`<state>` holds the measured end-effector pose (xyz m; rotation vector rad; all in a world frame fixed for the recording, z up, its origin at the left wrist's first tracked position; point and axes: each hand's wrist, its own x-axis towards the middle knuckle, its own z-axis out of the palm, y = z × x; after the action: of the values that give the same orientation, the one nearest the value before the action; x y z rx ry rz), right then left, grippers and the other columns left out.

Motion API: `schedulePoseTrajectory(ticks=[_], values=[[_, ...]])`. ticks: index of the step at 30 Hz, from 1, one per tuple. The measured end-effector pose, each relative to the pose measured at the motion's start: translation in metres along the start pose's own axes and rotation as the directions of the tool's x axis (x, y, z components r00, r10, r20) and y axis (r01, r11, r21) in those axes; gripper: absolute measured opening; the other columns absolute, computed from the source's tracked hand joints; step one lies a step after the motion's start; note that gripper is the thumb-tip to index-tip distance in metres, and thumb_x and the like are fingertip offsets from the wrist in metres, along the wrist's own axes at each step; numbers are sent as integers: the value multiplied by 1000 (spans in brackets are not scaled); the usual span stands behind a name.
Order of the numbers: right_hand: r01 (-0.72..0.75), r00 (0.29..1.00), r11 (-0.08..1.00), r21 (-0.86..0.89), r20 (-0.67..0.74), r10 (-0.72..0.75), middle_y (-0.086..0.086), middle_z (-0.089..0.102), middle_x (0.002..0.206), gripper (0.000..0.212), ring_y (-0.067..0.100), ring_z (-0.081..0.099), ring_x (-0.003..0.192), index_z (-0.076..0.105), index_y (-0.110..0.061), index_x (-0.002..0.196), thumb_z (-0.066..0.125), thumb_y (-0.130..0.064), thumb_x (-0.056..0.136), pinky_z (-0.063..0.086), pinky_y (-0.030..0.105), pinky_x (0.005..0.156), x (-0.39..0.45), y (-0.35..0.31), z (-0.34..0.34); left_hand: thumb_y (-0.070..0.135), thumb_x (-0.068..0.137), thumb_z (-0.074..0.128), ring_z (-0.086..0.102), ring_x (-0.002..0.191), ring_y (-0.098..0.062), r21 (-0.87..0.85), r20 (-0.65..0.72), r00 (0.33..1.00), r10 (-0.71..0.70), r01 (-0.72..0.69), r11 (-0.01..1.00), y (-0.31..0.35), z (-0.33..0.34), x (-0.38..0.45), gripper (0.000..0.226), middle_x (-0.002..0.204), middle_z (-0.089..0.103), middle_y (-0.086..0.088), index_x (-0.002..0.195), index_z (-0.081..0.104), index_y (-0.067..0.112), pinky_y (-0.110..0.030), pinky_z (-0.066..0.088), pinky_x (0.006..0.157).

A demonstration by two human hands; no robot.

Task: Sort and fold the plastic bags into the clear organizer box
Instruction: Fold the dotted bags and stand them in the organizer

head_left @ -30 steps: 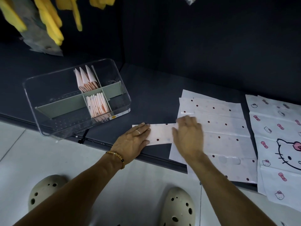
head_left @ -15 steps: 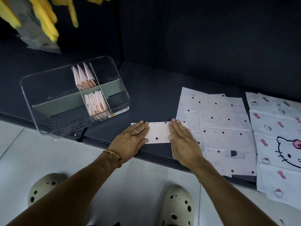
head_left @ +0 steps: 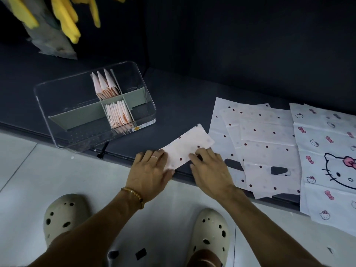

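A folded strip of pale pink dotted plastic bag [head_left: 187, 145] lies slanted on the dark shelf's front edge. My left hand [head_left: 149, 174] grips its near left end, thumb under the edge. My right hand [head_left: 209, 168] pinches its near right side. The clear organizer box [head_left: 57, 139] stands to the left, with green dividers [head_left: 77, 116]. Folded pink bags fill its two middle compartments: triangles [head_left: 105, 84] at the back, flat packets [head_left: 119, 116] at the front.
Flat dotted bags [head_left: 265, 147] are stacked to the right of my hands, and cat-print bags [head_left: 327, 160] lie beyond them, hanging over the shelf's edge. Yellow gloves [head_left: 67, 18] hang at upper left. My two beige clogs stand on the white tiled floor below.
The folded strip has turned from lying level along the edge to slanting up to the right. Both hands shifted from pressing flat on it to gripping its near end.
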<state>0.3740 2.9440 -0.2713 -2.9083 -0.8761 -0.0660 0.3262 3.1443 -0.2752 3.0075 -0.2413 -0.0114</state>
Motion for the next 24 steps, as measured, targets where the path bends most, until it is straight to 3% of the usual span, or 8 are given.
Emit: schedulePoseTrajectory(ticks=[3,6,11,13,15,18,21,24], values=[[-13,999,1000,-1,31,13,4,58,111,26,26,54,98,63,-14,113,54,-18,89,45,38,83,4,-4,0,55,75,68,54,110,-27,-51,122,991,48,-42,998,-5,0,-15,71,132,54,-5,133,51,17,-42,46,94],[-17,998,1000,-9,57,17,3,57,116,29,27,52,104,62,-14,116,53,-17,88,42,38,87,4,-3,-2,36,90,58,40,126,-24,-66,131,980,148,-140,988,-14,-1,-15,58,147,40,3,143,37,29,-39,39,103],[105,994,987,123,-6,-105,1,65,103,23,25,57,96,70,-13,104,65,-16,82,49,37,76,1,-23,-5,35,99,40,47,105,-19,-212,8,996,86,-82,974,-10,-13,1,34,121,60,5,126,58,26,-30,43,87],[9,1000,971,237,-21,-4,1,68,95,12,25,56,90,71,-11,94,61,-14,89,48,38,75,5,-25,-3,42,97,43,53,90,-16,-375,43,999,-14,29,926,-5,-18,8,32,99,64,3,107,65,21,-21,42,74],[-180,981,897,405,13,191,4,68,87,15,23,55,84,70,-11,91,55,-15,94,46,35,72,11,-21,-1,41,87,62,59,72,-9,-637,97,988,-122,156,755,-3,-23,12,18,77,63,11,87,64,24,-9,40,61],[-367,922,682,633,152,355,0,62,73,17,15,53,68,61,-14,81,54,-18,96,43,31,63,19,-14,-2,28,81,73,63,77,-6,-804,175,957,-230,274,528,-4,-25,20,13,84,69,10,91,70,19,-9,46,67],[-468,871,567,678,246,425,-4,61,68,24,16,59,67,54,-21,71,57,-21,95,48,30,64,26,-11,-7,23,91,61,58,72,-16,-705,166,926,-338,351,616,-3,-20,29,21,78,65,-4,78,65,8,-22,47,67],[-565,804,509,649,294,517,-2,67,73,18,20,66,67,63,-19,75,62,-21,92,57,35,71,35,-11,-8,27,94,55,60,78,-22,-593,229,891,-392,447,669,4,-15,37,24,81,65,-6,76,61,11,-31,51,74]])
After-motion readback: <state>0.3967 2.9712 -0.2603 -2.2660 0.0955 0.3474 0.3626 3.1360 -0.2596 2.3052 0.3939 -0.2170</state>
